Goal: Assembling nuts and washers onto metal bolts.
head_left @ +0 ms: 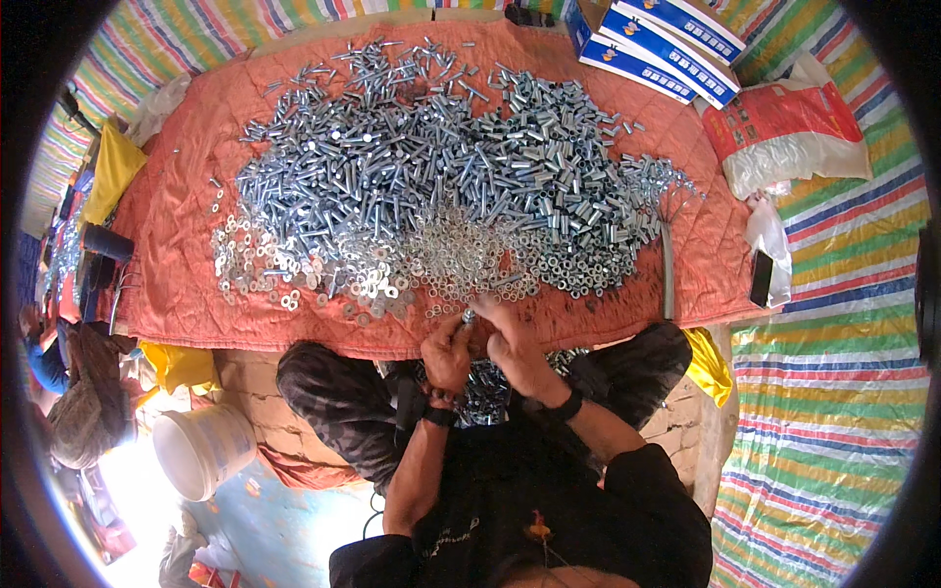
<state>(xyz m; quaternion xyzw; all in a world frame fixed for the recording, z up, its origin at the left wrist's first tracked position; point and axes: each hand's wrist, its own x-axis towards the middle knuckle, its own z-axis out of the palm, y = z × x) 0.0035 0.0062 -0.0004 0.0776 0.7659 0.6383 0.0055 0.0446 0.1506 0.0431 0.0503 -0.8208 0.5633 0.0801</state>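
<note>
My left hand (447, 358) is closed at the table's near edge, with a small metal bolt (469, 316) pinched upright between thumb and fingers. Just to its right, my right hand (513, 351) has its index finger stretched toward the bolt's tip and the thumb apart from it; its fingertips are slightly blurred. Beyond both hands lie thin metal rings (456, 245) in a heap. Flat washers (372, 274) spread to the left of them, and hex nuts (588, 269) to the right. Behind these rises a large pile of bolts (363, 162) and metal sleeves (559, 147).
A red quilted cloth (172, 265) covers the table. Blue-and-white boxes (667, 49) stand at the back right, near a red-and-white plastic bag (789, 127) and a phone (761, 278). More metal parts (482, 392) lie between my legs. A white bucket (201, 453) stands lower left.
</note>
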